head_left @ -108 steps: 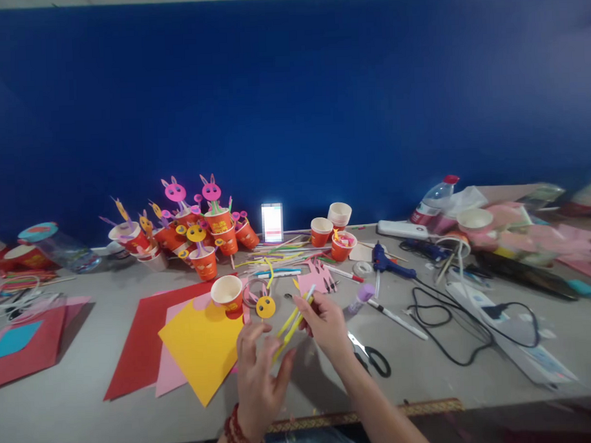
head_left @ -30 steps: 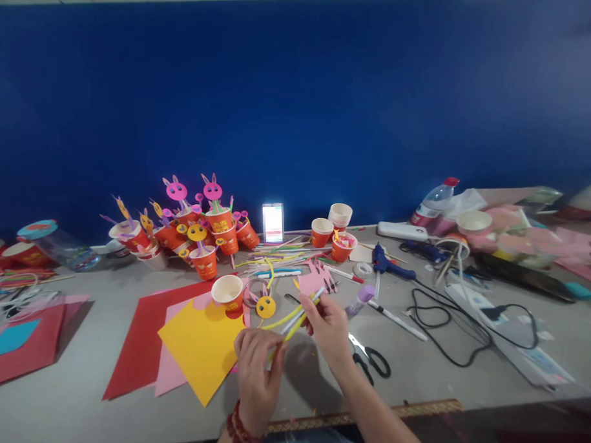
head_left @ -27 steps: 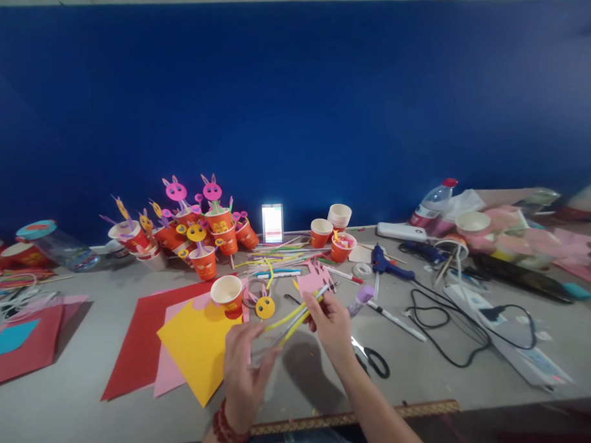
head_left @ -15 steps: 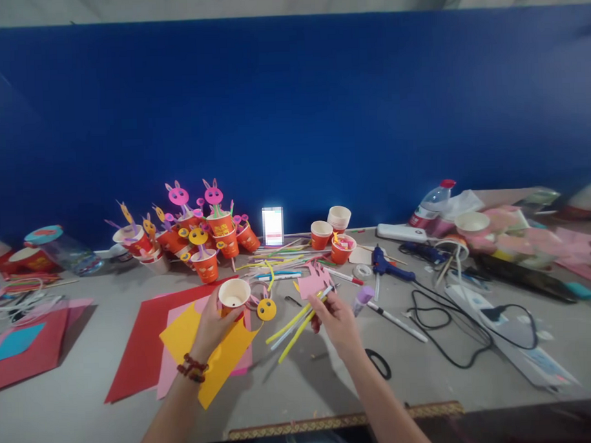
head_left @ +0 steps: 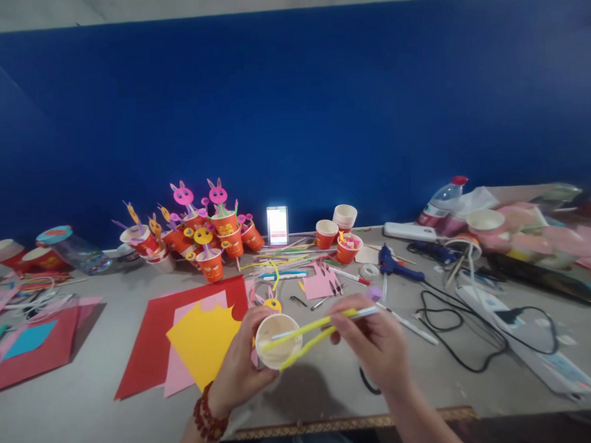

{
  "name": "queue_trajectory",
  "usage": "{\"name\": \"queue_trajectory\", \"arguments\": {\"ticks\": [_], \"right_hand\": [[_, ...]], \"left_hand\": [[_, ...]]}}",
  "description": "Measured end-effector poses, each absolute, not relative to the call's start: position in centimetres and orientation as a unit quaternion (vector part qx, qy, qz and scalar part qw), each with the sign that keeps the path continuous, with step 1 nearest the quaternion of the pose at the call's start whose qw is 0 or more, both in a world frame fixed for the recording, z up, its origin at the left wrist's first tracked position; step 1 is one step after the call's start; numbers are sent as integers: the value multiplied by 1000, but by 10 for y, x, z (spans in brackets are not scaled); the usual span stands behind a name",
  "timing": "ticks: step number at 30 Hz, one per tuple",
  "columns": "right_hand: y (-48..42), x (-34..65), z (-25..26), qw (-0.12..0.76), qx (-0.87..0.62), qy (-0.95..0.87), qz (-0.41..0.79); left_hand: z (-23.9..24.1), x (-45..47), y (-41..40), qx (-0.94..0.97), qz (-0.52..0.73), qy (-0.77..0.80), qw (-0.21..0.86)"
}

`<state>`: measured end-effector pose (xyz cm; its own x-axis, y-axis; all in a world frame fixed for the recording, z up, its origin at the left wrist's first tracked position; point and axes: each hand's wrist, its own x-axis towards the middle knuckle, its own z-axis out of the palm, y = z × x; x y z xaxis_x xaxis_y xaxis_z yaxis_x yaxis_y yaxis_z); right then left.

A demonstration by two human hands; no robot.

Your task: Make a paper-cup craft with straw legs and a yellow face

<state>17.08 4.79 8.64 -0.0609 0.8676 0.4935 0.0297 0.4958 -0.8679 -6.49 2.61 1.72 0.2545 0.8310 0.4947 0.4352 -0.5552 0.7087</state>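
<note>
My left hand (head_left: pixel 247 362) is wrapped round a paper cup (head_left: pixel 280 361), its open mouth tilted toward me. Between the fingers of my right hand (head_left: pixel 372 338) are pinched several straws (head_left: pixel 318 323), yellow and white. Their far ends lie over the cup's mouth; whether they reach inside I cannot tell. Just behind the cup lies a round yellow paper face (head_left: pixel 272 304), partly covered by it. A pink cut-out sheet (head_left: pixel 317 286) rests on the table beyond my right hand.
Yellow paper (head_left: pixel 203 341) lies on pink and red sheets at left. Decorated cups (head_left: pixel 210 266) stand behind. A blue glue gun (head_left: pixel 398 268) with a black cord and a white power strip (head_left: pixel 527 349) are at right. A lit phone (head_left: pixel 277 225) leans against the blue partition (head_left: pixel 292 118).
The cup has moved right and tipped toward me. My right hand has raised the straws and swung them across to the cup's mouth.
</note>
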Motion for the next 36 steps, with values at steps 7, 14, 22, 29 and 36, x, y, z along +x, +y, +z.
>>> {"name": "queue_trajectory", "arguments": {"ticks": [7,14,22,29,36], "right_hand": [[57,158,90,472,-378,-755,253],[57,153,90,408,-395,-784,251],[56,152,93,387,-391,-800,239],[55,152,96,388,-391,-801,235],[55,151,94,399,-393,-793,240]], "left_hand": [[10,-60,23,759,442,382,287],[10,-55,24,741,451,375,326],[6,-57,25,728,472,374,327],[6,-57,25,728,474,377,320],[4,-57,26,723,482,389,305]]}}
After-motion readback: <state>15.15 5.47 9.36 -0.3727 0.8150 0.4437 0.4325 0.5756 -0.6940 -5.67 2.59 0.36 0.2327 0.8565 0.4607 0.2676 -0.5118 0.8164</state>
